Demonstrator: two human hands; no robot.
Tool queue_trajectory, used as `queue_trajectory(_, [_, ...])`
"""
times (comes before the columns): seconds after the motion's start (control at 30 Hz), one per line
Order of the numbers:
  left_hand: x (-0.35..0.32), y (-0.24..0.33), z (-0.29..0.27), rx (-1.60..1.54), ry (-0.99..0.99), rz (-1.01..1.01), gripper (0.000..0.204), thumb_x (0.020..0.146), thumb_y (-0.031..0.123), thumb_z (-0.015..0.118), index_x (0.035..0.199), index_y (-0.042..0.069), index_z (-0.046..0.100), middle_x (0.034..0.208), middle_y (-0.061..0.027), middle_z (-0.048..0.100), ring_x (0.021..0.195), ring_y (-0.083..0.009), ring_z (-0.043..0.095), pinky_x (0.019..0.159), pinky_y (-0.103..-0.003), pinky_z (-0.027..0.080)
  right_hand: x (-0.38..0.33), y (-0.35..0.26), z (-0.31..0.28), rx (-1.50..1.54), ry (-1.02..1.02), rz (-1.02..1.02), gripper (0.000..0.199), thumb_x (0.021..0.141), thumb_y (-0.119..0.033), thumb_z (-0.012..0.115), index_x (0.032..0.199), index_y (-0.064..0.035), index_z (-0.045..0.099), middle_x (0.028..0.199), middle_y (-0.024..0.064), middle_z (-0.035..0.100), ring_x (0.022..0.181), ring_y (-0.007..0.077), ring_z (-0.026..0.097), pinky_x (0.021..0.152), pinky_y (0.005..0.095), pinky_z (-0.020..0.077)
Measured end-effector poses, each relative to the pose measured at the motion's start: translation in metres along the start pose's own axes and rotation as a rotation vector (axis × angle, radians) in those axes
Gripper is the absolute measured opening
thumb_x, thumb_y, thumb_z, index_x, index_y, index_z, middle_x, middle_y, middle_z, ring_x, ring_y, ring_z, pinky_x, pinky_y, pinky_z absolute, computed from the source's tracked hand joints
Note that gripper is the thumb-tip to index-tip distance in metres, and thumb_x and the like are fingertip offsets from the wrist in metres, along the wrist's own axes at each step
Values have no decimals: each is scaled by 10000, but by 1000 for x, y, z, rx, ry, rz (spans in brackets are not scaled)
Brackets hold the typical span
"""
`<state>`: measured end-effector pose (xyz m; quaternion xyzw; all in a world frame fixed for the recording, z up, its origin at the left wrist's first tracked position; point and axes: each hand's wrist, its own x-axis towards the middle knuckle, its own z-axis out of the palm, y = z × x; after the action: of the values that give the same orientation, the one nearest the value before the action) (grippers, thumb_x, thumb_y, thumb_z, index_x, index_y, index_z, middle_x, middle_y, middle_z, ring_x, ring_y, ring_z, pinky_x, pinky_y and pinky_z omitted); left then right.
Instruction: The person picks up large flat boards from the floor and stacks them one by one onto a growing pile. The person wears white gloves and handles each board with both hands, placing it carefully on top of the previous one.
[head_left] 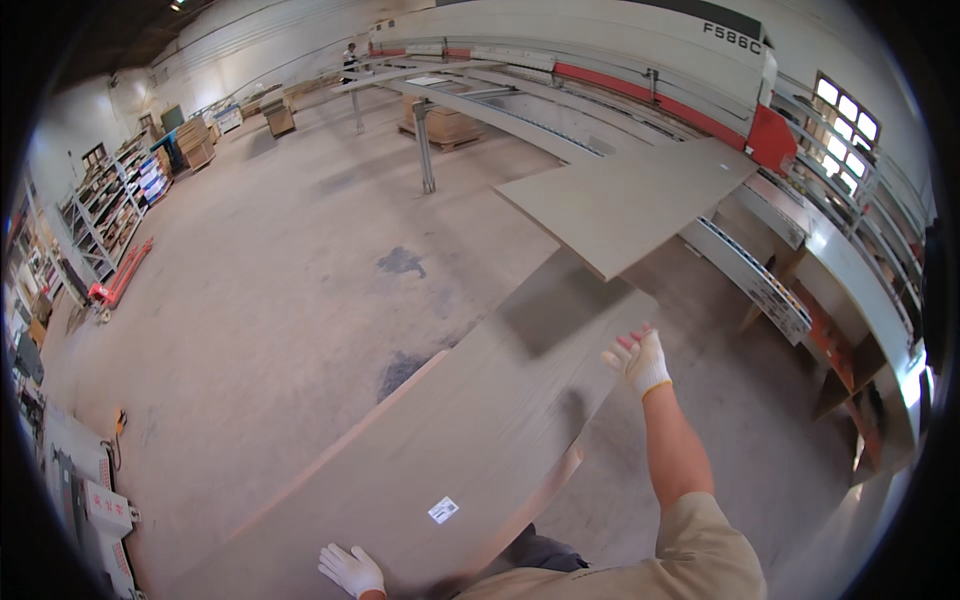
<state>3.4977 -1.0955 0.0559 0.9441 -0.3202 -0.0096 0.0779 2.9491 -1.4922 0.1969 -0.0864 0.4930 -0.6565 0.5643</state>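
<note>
A long grey-brown panel (400,450) lies low in front of me, a white label (443,510) on its near part. My left hand (352,572), in a white glove, rests by the near end of this panel with its fingers stretched out. Beyond the panel's right edge, my right hand (640,360) is raised, gloved in white with reddish fingertips showing. Its fingers are apart and loosely bent, and I see nothing in them. Ahead, another flat panel (640,195) sits on the machine's supports, one corner jutting over the lower panel.
A long white and red machine (640,85) spans the back right. Metal support legs (424,150) stand on the floor (300,270). Curved-looking shelving (860,300) is at the right. A red pallet jack (125,275) and racks (105,215) are at left; a person (349,62) stands far off.
</note>
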Motion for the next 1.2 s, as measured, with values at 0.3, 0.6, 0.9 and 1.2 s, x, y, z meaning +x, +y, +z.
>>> queue_trajectory(0.3, [-31, 110, -19, -153, 25, 360, 450, 830, 282, 675, 1140, -43, 652, 1389, -253, 463, 1361, -441, 346, 1209, -566, 204, 55, -86, 33, 319, -10, -67, 402, 993, -349, 600, 1337, -155, 526, 1369, 73, 586, 1236, 334, 584, 998, 567, 520])
queue_trajectory(0.6, [-44, 322, -71, -564, -415, 915, 417, 948, 384, 600, 1245, 96, 658, 1385, -179, 566, 1336, -382, 473, 1132, -475, 383, 37, -85, -33, 207, 88, -119, 159, 954, -203, 607, 1103, -147, 605, 1130, 22, 664, 1042, 260, 656, 899, 492, 557])
queue_trajectory(0.9, [-132, 563, -118, -1216, -1206, 835, 909, 936, 672, 559, 1421, -93, 487, 1453, -251, 547, 1388, -371, 489, 1159, -403, 360, -3, -91, -103, 155, 81, -205, 151, 900, -267, 666, 1019, -173, 666, 1022, 26, 717, 968, 248, 696, 868, 440, 573])
queue_trajectory(1.2, [-81, 574, -90, -1763, -1470, -38, 366, 811, 185, 856, 1060, -39, 709, 960, -68, 691, 831, -193, 663, 758, -371, 557, -113, 7, 14, 287, -33, -27, 255, 974, -168, 626, 1197, -49, 596, 1176, 98, 672, 1090, 259, 666, 988, 435, 556])
